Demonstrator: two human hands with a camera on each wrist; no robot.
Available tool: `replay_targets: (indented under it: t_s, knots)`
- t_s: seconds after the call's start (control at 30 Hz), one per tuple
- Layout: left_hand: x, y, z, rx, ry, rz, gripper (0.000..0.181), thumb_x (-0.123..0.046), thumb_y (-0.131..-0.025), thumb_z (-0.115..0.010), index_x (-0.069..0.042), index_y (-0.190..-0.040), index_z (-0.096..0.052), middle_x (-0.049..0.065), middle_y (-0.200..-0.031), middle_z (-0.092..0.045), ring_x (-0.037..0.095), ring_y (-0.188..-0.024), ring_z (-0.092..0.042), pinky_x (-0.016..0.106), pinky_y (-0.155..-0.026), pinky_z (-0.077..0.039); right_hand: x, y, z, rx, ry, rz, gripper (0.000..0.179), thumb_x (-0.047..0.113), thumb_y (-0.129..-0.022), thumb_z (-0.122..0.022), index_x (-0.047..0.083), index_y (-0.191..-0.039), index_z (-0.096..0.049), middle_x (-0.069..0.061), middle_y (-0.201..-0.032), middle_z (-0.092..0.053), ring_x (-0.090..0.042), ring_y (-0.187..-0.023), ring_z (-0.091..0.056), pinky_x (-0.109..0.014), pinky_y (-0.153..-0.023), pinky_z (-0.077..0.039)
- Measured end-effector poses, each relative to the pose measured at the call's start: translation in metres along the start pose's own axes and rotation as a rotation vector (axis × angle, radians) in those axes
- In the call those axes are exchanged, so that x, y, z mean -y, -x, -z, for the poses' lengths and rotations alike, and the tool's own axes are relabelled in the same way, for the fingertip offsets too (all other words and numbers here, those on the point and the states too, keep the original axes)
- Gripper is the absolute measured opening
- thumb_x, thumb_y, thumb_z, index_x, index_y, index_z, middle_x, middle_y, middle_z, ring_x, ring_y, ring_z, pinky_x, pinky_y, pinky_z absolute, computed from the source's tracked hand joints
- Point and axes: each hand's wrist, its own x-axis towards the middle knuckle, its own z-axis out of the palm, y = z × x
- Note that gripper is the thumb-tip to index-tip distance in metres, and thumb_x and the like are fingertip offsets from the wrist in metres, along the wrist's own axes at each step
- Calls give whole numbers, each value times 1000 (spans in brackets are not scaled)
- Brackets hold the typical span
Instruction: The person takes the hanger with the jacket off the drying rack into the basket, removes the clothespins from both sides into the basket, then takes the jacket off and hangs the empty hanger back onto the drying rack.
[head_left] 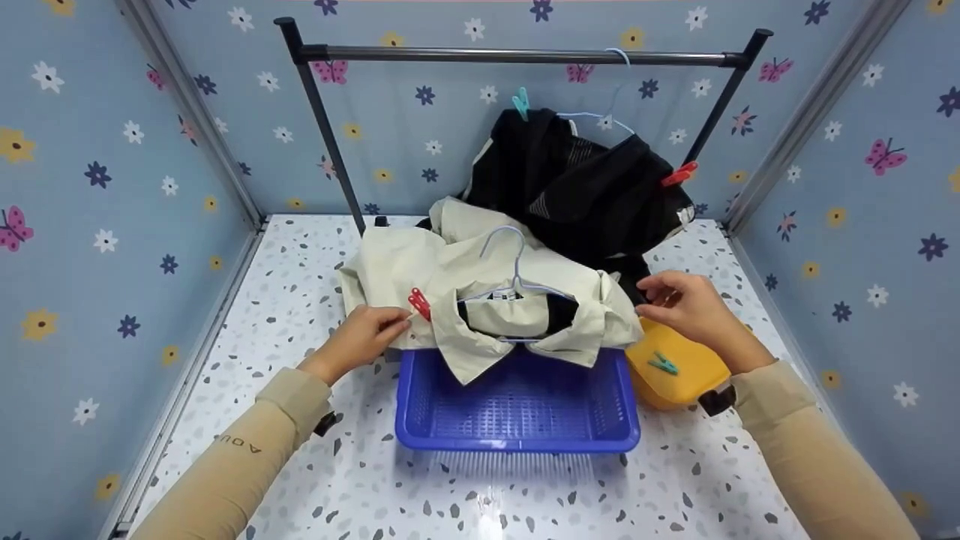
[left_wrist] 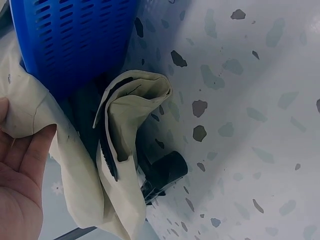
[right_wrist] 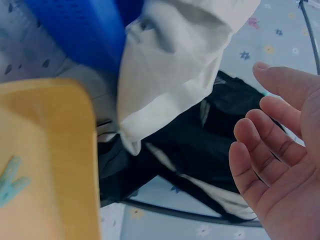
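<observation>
Here, peg (head_left: 663,364) in yellow box (head_left: 675,397), cream shirt (head_left: 409,259) overlapping blue basket (head_left: 517,445), left hand (head_left: 365,334) pinching shirt, right hand (head_left: 691,306) relaxed, thumb apart

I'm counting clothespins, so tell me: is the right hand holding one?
No, the right hand has nothing between its loosely bent fingers; a teal clothespin lies in the yellow box.

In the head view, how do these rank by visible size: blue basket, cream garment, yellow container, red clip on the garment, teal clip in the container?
1. Cream garment
2. Blue basket
3. Yellow container
4. Red clip, teal clip: too alike to rank.
</observation>
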Motion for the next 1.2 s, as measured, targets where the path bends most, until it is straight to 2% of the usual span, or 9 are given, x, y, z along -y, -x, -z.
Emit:
replay_targets:
  t_s: [0.13, 0.3, 0.53, 0.7, 0.8, 0.87, 1.07, 1.2]
  knots:
    - [0, -1, 0, 4, 0, 4, 17, -9, -110, -70, -3, -117, -85, 3, -83, -74, 5, -72, -55, 25, -76, -50, 11, -4, 0, 0, 1, 19, 31, 4, -95, -90, -4, -122, -80, -21, -106, -80, -14, -91, -67, -7, -82, -53]
    - [0, -1, 1, 1, -3, 0, 16, -9, -110, -70, -4, -114, -85, -1, -77, -68, 4, -69, -51, 25, -73, -47, 24, -9, 1, 6, -15, 89, 31, 4, -94, -90, -4, -122, -79, -19, -106, -79, -15, -90, -68, -9, -83, -55]
    - [0, -1, 0, -6, -1, -16, 16, -8, -109, -71, -3, -116, -85, 6, -86, -78, 5, -73, -54, 26, -76, -50, 37, -21, -2, 5, -22, 147, 32, 1, -92, -91, -4, -121, -80, -19, -102, -77, -22, -88, -68, -9, -82, -54]
    - [0, -1, -1, -8, 0, -3, 15, -9, -109, -71, -4, -113, -85, 4, -84, -76, 4, -73, -53, 26, -76, -49, 46, -28, -7, -10, -37, 228, 33, -3, -89, -92, -6, -120, -79, -23, -98, -76, -18, -82, -69, -13, -77, -55]
    - [0, -1, -1, -5, 1, 1, 14, -9, -109, -71, -4, -111, -84, 0, -79, -69, 4, -71, -50, 25, -75, -46, 52, -30, -11, -10, -38, 241, 34, -3, -89, -92, -5, -120, -79, -24, -99, -76, -12, -82, -69, -14, -76, -56]
    - [-1, -2, -1, -5, -2, 0, 14, -9, -109, -71, -4, -111, -84, 0, -79, -69, 4, -70, -50, 25, -75, -47, 56, -31, -12, -8, -38, 240, 34, -2, -89, -92, -4, -121, -79, -22, -101, -76, -12, -84, -69, -15, -77, -57]
    - [-1, -2, 0, -5, -7, -3, 15, -10, -110, -71, -5, -112, -85, 4, -85, -77, 4, -72, -53, 26, -76, -49, 67, -36, -18, -4, -48, 268, 37, 0, -89, -93, -3, -122, -79, -21, -102, -77, -26, -85, -72, -23, -76, -59]
    - [0, -1, 0, -6, -2, -7, 15, -10, -110, -71, -4, -113, -85, 5, -85, -77, 4, -72, -53, 26, -76, -49, 73, -40, -23, 2, -62, 286, 38, 2, -87, -95, -3, -122, -79, -20, -102, -77, -32, -87, -73, -21, -78, -58]
